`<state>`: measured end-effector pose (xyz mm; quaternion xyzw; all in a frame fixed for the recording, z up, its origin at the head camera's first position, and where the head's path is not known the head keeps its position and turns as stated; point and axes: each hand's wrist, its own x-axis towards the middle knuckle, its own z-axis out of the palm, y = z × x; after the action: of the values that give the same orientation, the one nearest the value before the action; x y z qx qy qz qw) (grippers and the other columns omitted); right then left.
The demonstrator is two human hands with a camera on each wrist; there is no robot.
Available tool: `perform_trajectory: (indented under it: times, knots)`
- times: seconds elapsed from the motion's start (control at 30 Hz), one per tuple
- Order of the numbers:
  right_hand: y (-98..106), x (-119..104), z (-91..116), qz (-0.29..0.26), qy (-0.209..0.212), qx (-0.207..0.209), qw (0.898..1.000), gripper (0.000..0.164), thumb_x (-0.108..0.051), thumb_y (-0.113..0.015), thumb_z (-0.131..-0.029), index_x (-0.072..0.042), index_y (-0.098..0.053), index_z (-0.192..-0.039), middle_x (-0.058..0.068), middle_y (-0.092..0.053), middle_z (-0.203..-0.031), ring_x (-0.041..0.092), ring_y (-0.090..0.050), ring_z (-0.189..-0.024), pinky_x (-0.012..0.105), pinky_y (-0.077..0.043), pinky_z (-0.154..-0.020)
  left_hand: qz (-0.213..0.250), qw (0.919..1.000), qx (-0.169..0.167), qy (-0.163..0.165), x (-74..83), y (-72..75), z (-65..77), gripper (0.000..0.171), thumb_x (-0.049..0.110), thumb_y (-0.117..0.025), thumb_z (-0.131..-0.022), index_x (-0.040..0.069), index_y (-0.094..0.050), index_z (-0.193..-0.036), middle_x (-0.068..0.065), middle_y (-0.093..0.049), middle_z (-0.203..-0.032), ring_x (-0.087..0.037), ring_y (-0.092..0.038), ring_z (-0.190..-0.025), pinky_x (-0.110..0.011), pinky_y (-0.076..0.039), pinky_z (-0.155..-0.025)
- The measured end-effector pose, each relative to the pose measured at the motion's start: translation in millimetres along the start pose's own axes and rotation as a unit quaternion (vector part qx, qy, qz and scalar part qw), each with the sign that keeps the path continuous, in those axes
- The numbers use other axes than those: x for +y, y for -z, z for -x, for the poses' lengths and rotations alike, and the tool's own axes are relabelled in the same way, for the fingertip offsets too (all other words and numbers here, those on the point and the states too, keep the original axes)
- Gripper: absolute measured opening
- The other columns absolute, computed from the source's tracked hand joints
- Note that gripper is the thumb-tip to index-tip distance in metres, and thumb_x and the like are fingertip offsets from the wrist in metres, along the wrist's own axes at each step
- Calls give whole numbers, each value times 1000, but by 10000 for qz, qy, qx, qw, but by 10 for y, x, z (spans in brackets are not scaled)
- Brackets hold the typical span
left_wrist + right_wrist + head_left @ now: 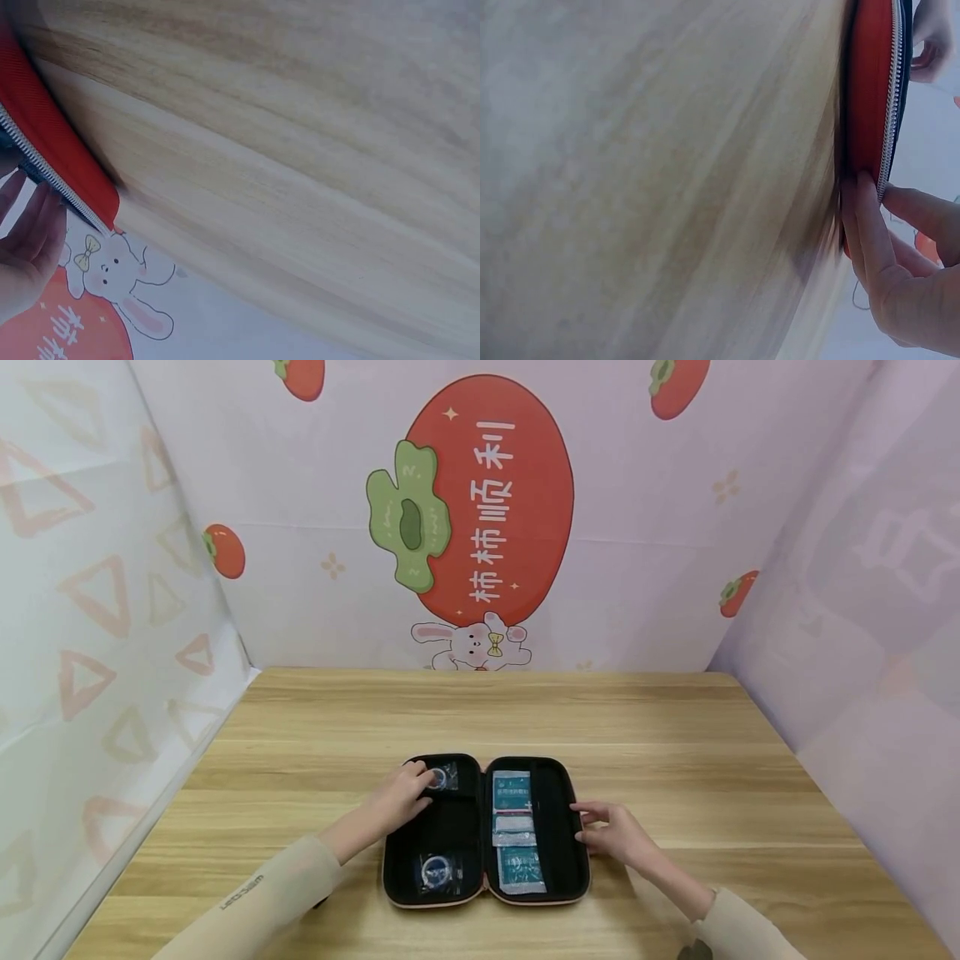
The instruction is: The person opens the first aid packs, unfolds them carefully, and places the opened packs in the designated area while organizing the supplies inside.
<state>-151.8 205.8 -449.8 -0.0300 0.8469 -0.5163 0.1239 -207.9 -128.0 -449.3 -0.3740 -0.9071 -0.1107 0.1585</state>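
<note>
A zippered case (438, 827) lies unfolded on the table, black inside and red outside. My left hand (401, 795) reaches over its left half, with fingertips on a small clear packet (444, 777) holding a ring-shaped item. Whether they pinch it is hidden. A similar clear packet (437, 872) lies lower in that half. Several teal-and-white sachets (512, 792) line the right half beside the hinge. My right hand (615, 833) holds the case's right edge, its thumb by the zipper (891, 97) and other fingers against the red shell (868, 90).
The wood-grain table (675, 743) extends around the case on all sides. Behind it stands a printed backdrop (637, 593) with a large persimmon and a rabbit. Patterned side panels (97, 610) border the table at left and right.
</note>
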Motion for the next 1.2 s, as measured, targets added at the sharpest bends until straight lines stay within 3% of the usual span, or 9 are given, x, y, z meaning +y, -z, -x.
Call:
perform_trajectory:
  times: [0.23,0.4,0.53,0.7,0.8,0.87,0.97,1.1,1.2]
  knots:
    - [27,-24,-6,-33,-243,96,9997,37,9,-60,-75,8,-55,-112,18,-60,-94,18,-61,-67,29,-55,-58,430,9982,226,358,34,131,134,16,3,-71,-70,3,-61,-84,-5,-53,-80,-17,-56,-72,-28,-51,-60]
    - [80,-18,-11,-215,-131,-35,9997,35,11,-58,-76,10,-54,-111,22,-59,-94,18,-61,-69,31,-56,-61,630,9909,324,1142,76,224,245,18,0,-71,-69,2,-61,-84,-7,-55,-82,-20,-56,-74,-32,-51,-62]
    - [111,-5,-5,-326,-37,-208,9992,35,10,-57,-77,13,-52,-111,22,-59,-93,18,-61,-70,31,-56,-61,1058,9758,256,1896,92,263,336,17,-2,-68,-70,2,-61,-85,-9,-57,-86,-22,-58,-75,-32,-52,-61]
    - [126,11,-3,-278,55,-299,9991,33,9,-58,-77,14,-52,-110,21,-60,-91,18,-61,-71,30,-56,-60,1893,9436,166,2713,83,296,452,17,-4,-65,-72,-1,-60,-88,-10,-58,-84,-20,-58,-71,-28,-52,-60]
    - [125,24,-5,-299,31,-300,9991,32,8,-58,-78,13,-53,-109,20,-60,-92,16,-60,-68,29,-55,-60,2486,9174,138,3105,77,307,517,20,-6,-63,-73,-5,-58,-92,-11,-58,-81,-19,-58,-67,-25,-50,-57]
    - [126,29,2,-341,46,-349,9988,33,8,-58,-78,14,-53,-109,21,-60,-93,17,-60,-68,30,-55,-60,2926,8924,89,3434,77,303,556,23,-6,-61,-74,-8,-56,-97,-11,-58,-80,-20,-59,-67,-23,-50,-55]
    - [120,35,13,-411,48,-385,9984,34,7,-59,-78,14,-52,-110,21,-59,-93,17,-60,-69,31,-56,-60,3802,8377,1,3919,95,303,601,28,-9,-56,-77,-13,-50,-104,-14,-57,-82,-22,-60,-68,-27,-53,-55]
    - [110,41,17,-453,39,-388,9982,36,8,-59,-77,15,-51,-111,20,-59,-92,17,-60,-70,31,-56,-60,4901,7623,-283,4219,126,300,646,37,-9,-49,-81,-20,-36,-114,-21,-54,-88,-19,-58,-67,-34,-56,-60]
    - [108,43,15,-459,17,-367,9983,36,8,-59,-77,15,-51,-111,20,-59,-92,17,-60,-69,31,-56,-60,5390,7292,-623,4171,117,283,670,44,-2,-49,-83,-22,-29,-117,-18,-56,-89,-16,-58,-66,-35,-55,-60]
